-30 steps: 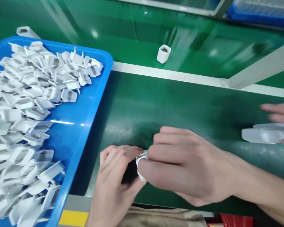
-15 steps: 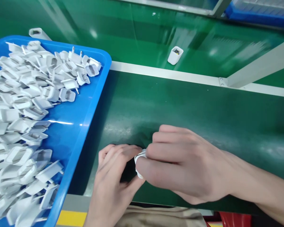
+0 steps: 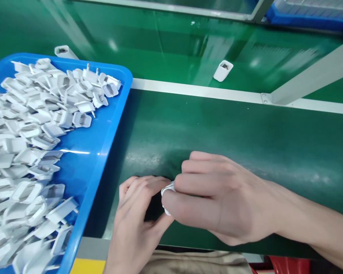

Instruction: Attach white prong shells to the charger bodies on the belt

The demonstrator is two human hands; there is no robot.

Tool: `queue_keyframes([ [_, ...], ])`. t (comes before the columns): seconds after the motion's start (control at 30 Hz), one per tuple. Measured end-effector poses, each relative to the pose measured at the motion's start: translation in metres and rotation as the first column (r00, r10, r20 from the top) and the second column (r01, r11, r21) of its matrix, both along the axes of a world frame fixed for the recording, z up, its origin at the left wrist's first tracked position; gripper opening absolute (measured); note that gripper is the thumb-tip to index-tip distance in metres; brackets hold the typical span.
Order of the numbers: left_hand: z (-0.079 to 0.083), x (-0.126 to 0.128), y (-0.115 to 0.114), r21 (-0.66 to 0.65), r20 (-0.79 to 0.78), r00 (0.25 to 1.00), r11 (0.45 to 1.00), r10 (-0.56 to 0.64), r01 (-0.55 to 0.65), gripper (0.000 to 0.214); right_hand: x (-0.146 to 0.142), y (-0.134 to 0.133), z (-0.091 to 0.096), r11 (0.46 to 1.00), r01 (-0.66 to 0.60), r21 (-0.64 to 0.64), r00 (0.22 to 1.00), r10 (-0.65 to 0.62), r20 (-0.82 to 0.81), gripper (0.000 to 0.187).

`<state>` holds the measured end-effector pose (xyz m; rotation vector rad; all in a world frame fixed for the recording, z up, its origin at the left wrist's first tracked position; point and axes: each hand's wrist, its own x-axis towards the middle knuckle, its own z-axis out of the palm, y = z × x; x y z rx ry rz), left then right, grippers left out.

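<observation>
My left hand (image 3: 141, 213) and my right hand (image 3: 214, 198) meet over the dark green bench near its front edge. Between them is a small white plug adapter part (image 3: 167, 211), mostly covered by my right fingers. My left thumb and fingertips grip it from the left. On the other side, my right thumb and curled index finger are closed on it. To the left, a blue tray (image 3: 101, 160) is heaped with loose white plug caps (image 3: 27, 190), some with metal pins showing.
Behind a pale metal rail (image 3: 194, 90), two hollow white charger housings, a right one (image 3: 221, 73) and a left one (image 3: 68, 53), lie on a glossy green surface. A slanted metal post (image 3: 311, 78) rises at right. Another blue tray (image 3: 311, 23) is at the top right.
Both white housings behind the rail have shifted to the right relative to it. My hands keep nearly the same grip on the white part. The view has tilted slightly.
</observation>
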<state>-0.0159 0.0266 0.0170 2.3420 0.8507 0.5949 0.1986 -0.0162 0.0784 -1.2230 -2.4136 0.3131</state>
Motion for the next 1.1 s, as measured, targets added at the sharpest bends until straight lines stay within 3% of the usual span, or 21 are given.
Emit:
queue_keyframes([
  [0.77,0.0,0.0,0.001,-0.001,-0.029,1.0,1.0,-0.002,0.002,0.019,0.001,0.0,-0.002,1.0,-0.018,-0.022,1.0,0.017,-0.01,0.027],
  [1.1,0.001,0.002,0.0,-0.039,-0.018,1.0,0.999,0.006,-0.006,0.02,-0.001,0.003,-0.025,0.997,-0.075,0.02,0.997,0.075,0.026,0.026],
])
